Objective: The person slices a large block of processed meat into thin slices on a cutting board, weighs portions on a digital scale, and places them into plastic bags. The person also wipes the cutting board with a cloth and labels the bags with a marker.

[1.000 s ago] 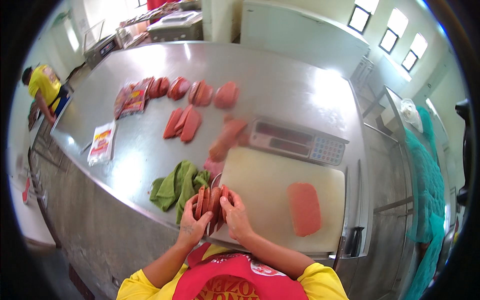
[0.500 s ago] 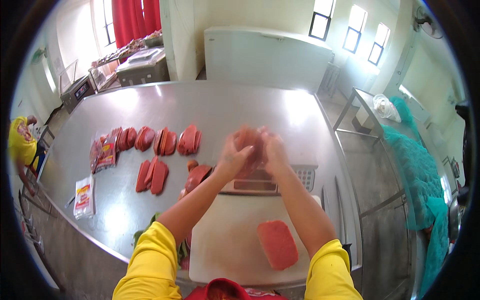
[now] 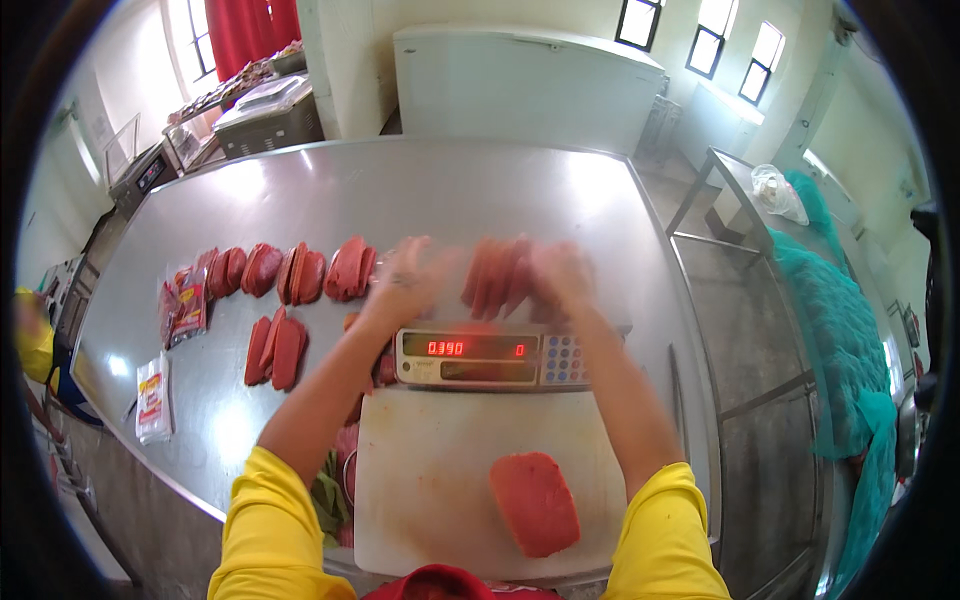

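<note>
Behind the cutting board stands a digital scale (image 3: pixel 460 372) with a lit red display. A stack of red meat slices (image 3: pixel 495 278) is on the scale, slightly blurred. My right hand (image 3: pixel 562 278) is at the right side of this stack, smeared by motion, so its grip does not show. To the left of the stack, apart from it, is my left hand (image 3: pixel 408 278), its fingers also blurred. A thick slab of red meat (image 3: pixel 535 505) lies on the white cutting board (image 3: pixel 425 480) nearer to me.
Several piles of sliced meat (image 3: pixel 350 268) line the steel table (image 3: pixel 400 190) at left, beside filled packets (image 3: pixel 190 305) and a flat plastic packet (image 3: pixel 153 400). A long knife (image 3: pixel 675 390) lies at right. A white chest freezer (image 3: pixel 520 90) stands behind; a person (image 3: pixel 35 335) is at far left.
My hands have parted; the left has moved left, away from the meat. The slices, held between both hands before, are now on the scale. The scale's display has come into sight. The view has shifted slightly.
</note>
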Motion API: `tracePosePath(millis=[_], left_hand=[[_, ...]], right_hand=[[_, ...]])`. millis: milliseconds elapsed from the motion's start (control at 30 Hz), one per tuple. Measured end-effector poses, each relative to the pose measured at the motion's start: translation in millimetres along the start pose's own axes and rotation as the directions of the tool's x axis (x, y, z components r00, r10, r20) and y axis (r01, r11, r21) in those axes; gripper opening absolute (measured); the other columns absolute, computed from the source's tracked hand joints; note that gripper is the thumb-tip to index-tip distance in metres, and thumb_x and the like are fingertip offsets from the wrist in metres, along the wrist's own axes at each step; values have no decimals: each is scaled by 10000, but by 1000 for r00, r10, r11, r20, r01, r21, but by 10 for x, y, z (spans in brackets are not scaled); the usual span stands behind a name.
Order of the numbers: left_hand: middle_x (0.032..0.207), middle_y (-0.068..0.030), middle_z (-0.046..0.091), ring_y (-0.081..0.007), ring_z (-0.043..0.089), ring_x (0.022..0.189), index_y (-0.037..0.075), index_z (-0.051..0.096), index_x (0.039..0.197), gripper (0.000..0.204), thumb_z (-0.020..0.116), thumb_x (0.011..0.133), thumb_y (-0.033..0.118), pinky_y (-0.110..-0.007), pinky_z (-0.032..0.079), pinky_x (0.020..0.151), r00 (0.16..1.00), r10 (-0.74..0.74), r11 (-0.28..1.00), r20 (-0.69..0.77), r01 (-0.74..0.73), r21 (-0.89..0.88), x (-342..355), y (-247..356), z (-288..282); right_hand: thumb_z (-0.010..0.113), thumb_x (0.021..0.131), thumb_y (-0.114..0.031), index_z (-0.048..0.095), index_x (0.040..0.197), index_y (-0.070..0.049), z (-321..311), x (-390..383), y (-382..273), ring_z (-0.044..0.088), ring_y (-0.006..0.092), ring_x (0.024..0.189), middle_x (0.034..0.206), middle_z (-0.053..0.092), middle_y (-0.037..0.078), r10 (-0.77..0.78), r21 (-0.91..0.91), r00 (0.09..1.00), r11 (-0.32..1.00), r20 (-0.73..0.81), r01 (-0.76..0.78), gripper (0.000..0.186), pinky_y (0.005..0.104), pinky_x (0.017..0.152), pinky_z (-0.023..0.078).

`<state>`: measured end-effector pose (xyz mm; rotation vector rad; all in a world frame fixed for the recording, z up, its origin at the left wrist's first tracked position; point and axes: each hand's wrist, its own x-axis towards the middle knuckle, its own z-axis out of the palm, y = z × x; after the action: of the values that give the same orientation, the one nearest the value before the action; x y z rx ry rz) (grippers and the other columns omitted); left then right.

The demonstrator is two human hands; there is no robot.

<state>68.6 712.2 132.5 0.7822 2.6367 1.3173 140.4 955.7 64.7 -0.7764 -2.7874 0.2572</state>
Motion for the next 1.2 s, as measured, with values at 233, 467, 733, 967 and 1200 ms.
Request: tracePosePath(millis=[233,467,733,967,1200], left_hand=[[1252,-139,566,-204,525,1160,5,537,1249,454,624,884,262,-338,394,963,987,-14,999,-159,7,-50,-1579,-783,-1261],[1116,-134,602,-210,572,1054,-7,546,1216,377,628,884,153,-300,462,872,803,-433,893,-410,319,-318,-3325,-1627,-1540],[1245,-213,564,-388,504,1183,-21,564,1193,389,613,847,151,-414,392,1005,895,-30,964,-444,144,225,-3267,-1678,-1047],[1200,-224,585,-444,495,1166,-8,619,981,249,624,845,200,-459,406,983,943,-117,942,-311,204,266,-3229,-2008,-835],[1151,-222,606,-430,526,1133,6,590,902,172,650,818,143,-462,427,945,925,0,933,-379,136,333,-3278,-2068,-855]], right_hand=[[582,838,-215,656,1042,18,-730,-632,191,624,198,906,976,677,145,430,816,903,527,-15,-237,318,319,805,480],[632,832,-214,643,1095,10,-799,-868,-59,637,202,895,1004,678,134,306,765,946,633,-106,-119,346,321,800,486],[619,796,-202,615,1152,-24,-507,-806,-483,641,288,964,1040,661,202,88,481,969,876,-231,35,398,380,849,490],[568,717,-44,531,1233,-83,-290,-583,-425,593,380,1056,1113,632,204,44,401,999,915,30,-53,519,433,908,460],[576,744,-155,596,1086,-7,-282,-308,-218,584,432,1031,1066,609,292,88,182,992,981,-95,-70,372,477,885,469]])
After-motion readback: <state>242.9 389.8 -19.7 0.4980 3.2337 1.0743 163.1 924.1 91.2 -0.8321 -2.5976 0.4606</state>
